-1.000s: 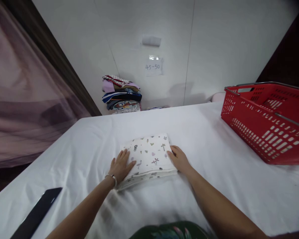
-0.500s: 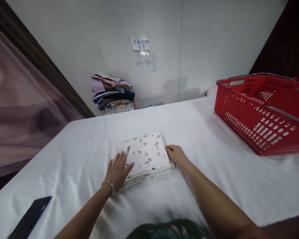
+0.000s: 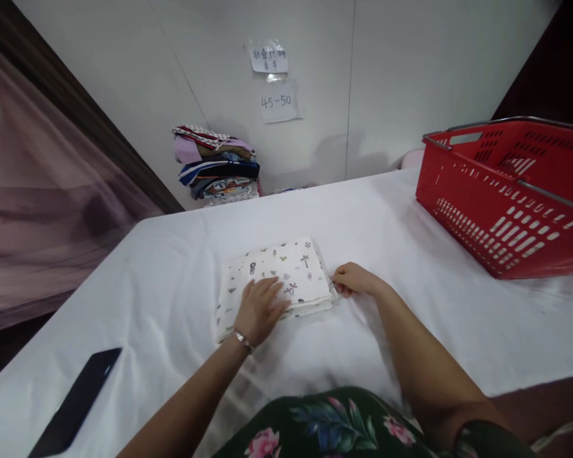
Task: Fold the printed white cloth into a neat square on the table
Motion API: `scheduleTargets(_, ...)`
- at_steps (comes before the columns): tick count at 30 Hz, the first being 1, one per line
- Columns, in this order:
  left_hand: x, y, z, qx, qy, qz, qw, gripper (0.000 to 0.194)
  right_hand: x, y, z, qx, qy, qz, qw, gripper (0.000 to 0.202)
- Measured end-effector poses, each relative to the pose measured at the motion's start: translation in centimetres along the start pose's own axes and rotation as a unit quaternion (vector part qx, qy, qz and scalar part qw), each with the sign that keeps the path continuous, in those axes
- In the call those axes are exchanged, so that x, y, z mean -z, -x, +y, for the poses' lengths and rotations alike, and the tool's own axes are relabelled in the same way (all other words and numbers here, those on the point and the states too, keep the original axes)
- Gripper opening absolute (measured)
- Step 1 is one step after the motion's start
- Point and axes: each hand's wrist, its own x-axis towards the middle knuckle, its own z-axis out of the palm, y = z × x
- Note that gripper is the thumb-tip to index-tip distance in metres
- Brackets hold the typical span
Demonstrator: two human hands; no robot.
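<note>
As we look forward and down, a pale wall [image 3: 401, 76] rises at the back and a table [image 3: 377, 222] draped in white spreads before it. A sheer mauve curtain [image 3: 42, 210] hangs to the left. On the table's right side sits a red plastic basket [image 3: 463, 181] with slotted walls and metal handles. Our dark green floral garment [image 3: 277, 413] shows at the bottom. Past the table's far edge, left of centre, stands a stack of folded textiles [image 3: 219, 168] in mixed colours. Around the table's middle, in front of us, lies a folded white cloth [image 3: 291, 261] printed with small plants and palm trees. A flat black object [image 3: 79, 404] rests at lower left. Our left hand [image 3: 258, 308] lies on top of the cloth, its grip loose, fingers slightly apart. Our right hand [image 3: 356, 278] has its grip pinched together on the cloth's right edge. On the wall are 2 handwritten paper notes [image 3: 282, 105], the lower reading "45-50". Smallest, a silvery bracelet [image 3: 243, 341] circles our left wrist.
</note>
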Motion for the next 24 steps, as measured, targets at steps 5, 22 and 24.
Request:
scheduleTargets(5, -1.7, -2.1, 6.2, -0.1, 0.043, -0.046, 0.993, 0.052, -0.3, 0.4, -0.3, -0.011, -0.014, -0.055, 0.998, 0.018)
scheduleTargets(22, -4.2, -3.5, 6.9, 0.067, 0.176, 0.005, 0.982, 0.012, 0.2, 0.5, 0.1, 0.001, 0.013, -0.074, 0.997, 0.008)
scheduleTargets(24, -4.2, -3.4, 7.0, 0.078, 0.187, 0.009, 0.979, 0.013, 0.5, 0.9, -0.1, 0.015, 0.035, -0.051, 0.998, 0.011)
